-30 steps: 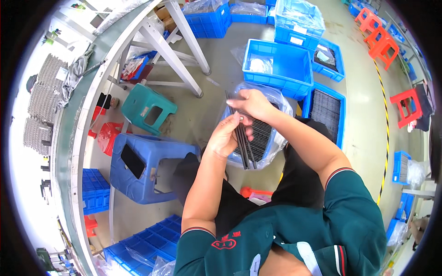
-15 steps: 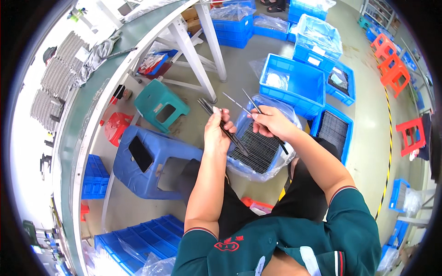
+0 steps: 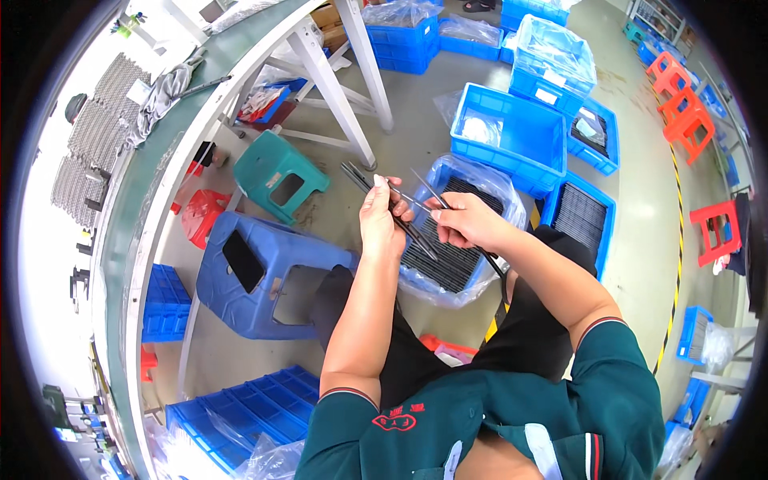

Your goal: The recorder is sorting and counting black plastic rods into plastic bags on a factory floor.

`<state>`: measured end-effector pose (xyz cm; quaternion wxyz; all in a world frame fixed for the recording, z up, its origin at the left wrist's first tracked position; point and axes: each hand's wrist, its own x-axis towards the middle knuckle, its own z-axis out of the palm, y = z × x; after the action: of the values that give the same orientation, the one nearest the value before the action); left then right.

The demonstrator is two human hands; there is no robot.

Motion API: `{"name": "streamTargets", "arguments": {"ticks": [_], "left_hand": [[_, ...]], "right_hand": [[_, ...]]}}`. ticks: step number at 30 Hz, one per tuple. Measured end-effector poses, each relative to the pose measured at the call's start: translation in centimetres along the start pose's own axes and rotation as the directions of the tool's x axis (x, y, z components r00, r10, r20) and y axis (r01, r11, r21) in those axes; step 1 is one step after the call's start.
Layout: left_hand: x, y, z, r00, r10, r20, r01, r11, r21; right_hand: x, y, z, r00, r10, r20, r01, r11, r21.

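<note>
My left hand (image 3: 382, 214) is closed around a small bundle of thin black rods (image 3: 418, 238), which slant from upper left to lower right. Close beside it, my right hand (image 3: 464, 216) pinches a slim dark rod (image 3: 490, 259) and a thinner, lighter pointed piece that reaches to the left hand's fingers; their exact kind cannot be made out. Below both hands stands a plastic-lined blue bin (image 3: 506, 174) holding many similar black rods (image 3: 448, 262) in rows.
A blue stool (image 3: 300, 254) with a black phone (image 3: 242, 260) stands left, near a green stool (image 3: 268, 164). Blue crates (image 3: 512, 132) stand ahead, one with dark rods (image 3: 580, 216) at right. A long green-topped workbench (image 3: 172, 172) runs along the left; stacked blue crates (image 3: 240, 412) sit lower left.
My right hand has moved slightly left and down, bringing the thin pointed piece to the left hand's fingers. The left hand still grips its bundle. The view has shifted slightly.
</note>
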<state>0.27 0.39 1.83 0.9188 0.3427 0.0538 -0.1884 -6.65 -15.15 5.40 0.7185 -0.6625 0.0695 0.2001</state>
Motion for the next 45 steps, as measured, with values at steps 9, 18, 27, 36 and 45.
{"name": "streamTargets", "arguments": {"ticks": [9,18,27,36,45], "left_hand": [[-2.1,-2.4,2.0,0.985,-0.099,0.139,0.069,0.975,0.211],[-1.0,-2.4,0.2,0.953,-0.289,0.09,0.265,0.94,0.213],[-2.8,-2.8,0.9,0.711,-0.634,0.304,0.487,0.756,0.437],[-2.1,-1.3,-0.3,0.829,-0.459,0.32,0.373,0.88,0.295],[-2.0,-2.2,-0.2,0.794,-0.431,0.428,0.401,0.901,0.163]], "right_hand": [[1.8,0.0,0.3,0.997,-0.069,-0.031,0.074,0.976,0.204],[3.6,-1.1,-2.9,0.997,-0.039,-0.063,0.051,0.978,0.203],[7.0,-1.1,-10.4,0.732,-0.227,-0.642,0.355,0.932,0.075],[4.3,-0.9,-7.1,0.929,-0.083,-0.362,0.194,0.939,0.284],[4.2,0.2,-1.8,0.963,-0.192,-0.186,0.142,0.957,-0.255]]}}
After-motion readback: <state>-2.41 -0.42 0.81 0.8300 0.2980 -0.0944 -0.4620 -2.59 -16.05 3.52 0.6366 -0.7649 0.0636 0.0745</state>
